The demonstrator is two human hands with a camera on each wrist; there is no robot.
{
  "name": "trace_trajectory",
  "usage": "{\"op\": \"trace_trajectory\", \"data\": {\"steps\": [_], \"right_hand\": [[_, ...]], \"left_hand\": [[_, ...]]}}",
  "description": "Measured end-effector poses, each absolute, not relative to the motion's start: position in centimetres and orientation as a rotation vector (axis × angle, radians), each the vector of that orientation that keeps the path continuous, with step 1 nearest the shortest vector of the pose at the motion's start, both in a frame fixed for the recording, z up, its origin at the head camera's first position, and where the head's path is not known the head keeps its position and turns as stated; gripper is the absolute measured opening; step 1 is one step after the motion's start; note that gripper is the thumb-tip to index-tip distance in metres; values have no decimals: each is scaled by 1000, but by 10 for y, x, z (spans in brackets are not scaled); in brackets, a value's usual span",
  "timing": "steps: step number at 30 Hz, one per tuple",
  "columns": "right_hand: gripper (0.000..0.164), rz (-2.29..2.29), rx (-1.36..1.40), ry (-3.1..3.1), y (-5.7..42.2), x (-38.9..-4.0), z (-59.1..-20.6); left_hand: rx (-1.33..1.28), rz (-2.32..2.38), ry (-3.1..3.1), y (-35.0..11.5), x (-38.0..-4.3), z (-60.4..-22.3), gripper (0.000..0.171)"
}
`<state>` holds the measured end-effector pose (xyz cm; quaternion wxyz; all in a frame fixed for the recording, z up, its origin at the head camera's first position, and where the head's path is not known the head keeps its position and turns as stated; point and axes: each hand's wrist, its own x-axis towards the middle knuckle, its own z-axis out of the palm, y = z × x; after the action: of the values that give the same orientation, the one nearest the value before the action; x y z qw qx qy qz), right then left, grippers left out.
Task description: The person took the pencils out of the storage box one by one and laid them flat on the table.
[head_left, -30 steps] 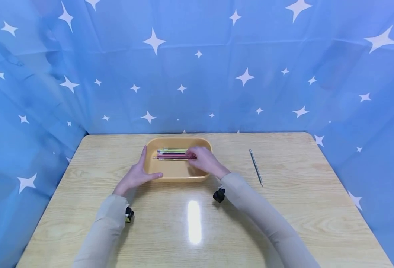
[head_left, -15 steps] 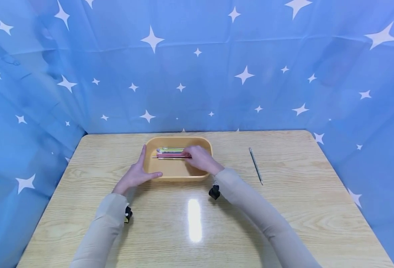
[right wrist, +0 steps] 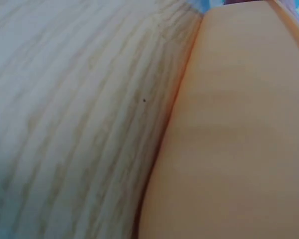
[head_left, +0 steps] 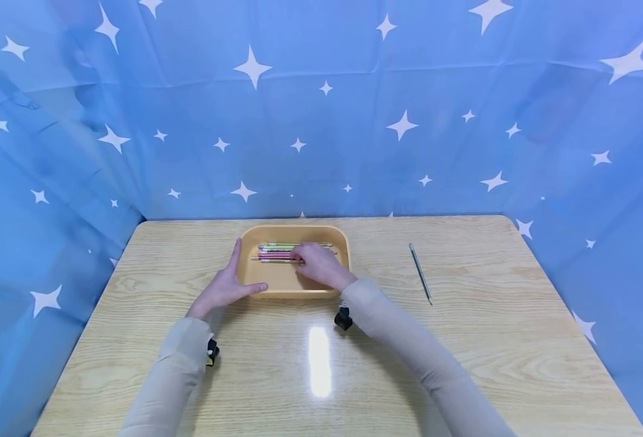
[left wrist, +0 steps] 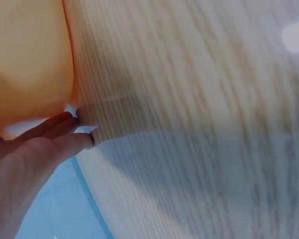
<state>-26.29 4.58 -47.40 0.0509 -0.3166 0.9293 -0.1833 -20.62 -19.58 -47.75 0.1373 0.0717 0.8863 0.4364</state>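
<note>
A tan plastic tray (head_left: 285, 283) stands near the table's back edge. In it, several pencils (head_left: 277, 253) lie side by side, lengthwise, with green, pink, dark red and gold barrels. My left hand (head_left: 224, 290) rests at the tray's left end, thumb stretched along the front rim and fingers straight along the side; the left wrist view shows its fingers (left wrist: 60, 127) right at the tray wall. Reaching inside, my right hand (head_left: 318, 264) has its fingers and thumb curled round the pencils near their middle. Their right ends show beyond it. The right wrist view has only the tray's outer side.
To the right of the tray, a dark teal pencil (head_left: 421, 274) lies slanted on the wooden table (head_left: 518, 340). A blue curtain (head_left: 321, 152) with white stars hangs behind the table and along both sides. A bright light reflection falls on the tabletop in front of the tray.
My right hand has slid left along the pencils, from near their right ends toward the middle, uncovering those ends. The pencils, tray and left hand keep their places.
</note>
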Motion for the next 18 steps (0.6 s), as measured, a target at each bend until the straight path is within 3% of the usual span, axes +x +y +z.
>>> {"op": "trace_trajectory", "data": {"steps": [18], "right_hand": [[17, -560, -872, 2777, 46, -262, -482]], "left_hand": [[221, 1265, 2568, -196, -205, -478, 127]]}}
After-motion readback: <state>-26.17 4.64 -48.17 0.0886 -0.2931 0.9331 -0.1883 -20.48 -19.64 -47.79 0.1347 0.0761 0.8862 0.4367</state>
